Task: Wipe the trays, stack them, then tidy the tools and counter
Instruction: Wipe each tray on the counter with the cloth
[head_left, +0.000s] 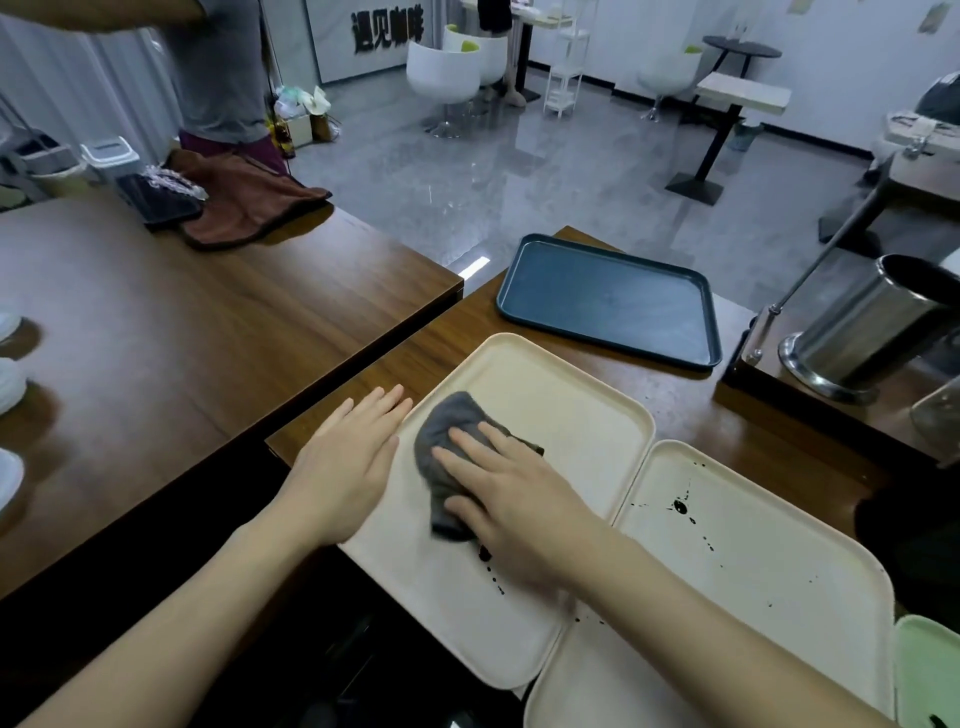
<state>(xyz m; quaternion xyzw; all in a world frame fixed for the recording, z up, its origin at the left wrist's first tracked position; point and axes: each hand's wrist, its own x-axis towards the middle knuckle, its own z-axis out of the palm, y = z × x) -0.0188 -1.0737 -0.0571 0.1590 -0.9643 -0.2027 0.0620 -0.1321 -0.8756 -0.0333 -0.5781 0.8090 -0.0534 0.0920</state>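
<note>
The wiping stage is judged to be under way and far from finished. A grey cloth (452, 441) is pressed flat onto the near cream tray (561, 410) by the right hand (514, 499), whose fingers are laid out straight and slightly spread over the cloth, not curled round it. The tray's left rim is steadied by the left hand (348, 462), palm down, its fingers straight and close together and nothing held. A few dark drops (491, 571) are seen on this tray just beside the right wrist, so it is not yet clean. The second cream tray (753, 545), touching it on the right, is spattered with dark spots and appears untouched. A dark mark is also seen on the green tray (924, 670) at the lower right corner. No obvious spill is seen on the blue tray (608, 301), lying apart farther along the counter (675, 395), though whether it has been wiped cannot be told. Nothing is stacked yet. The steel canister (867, 332) and the brown cloth (244, 202) are left for the tidying.
</note>
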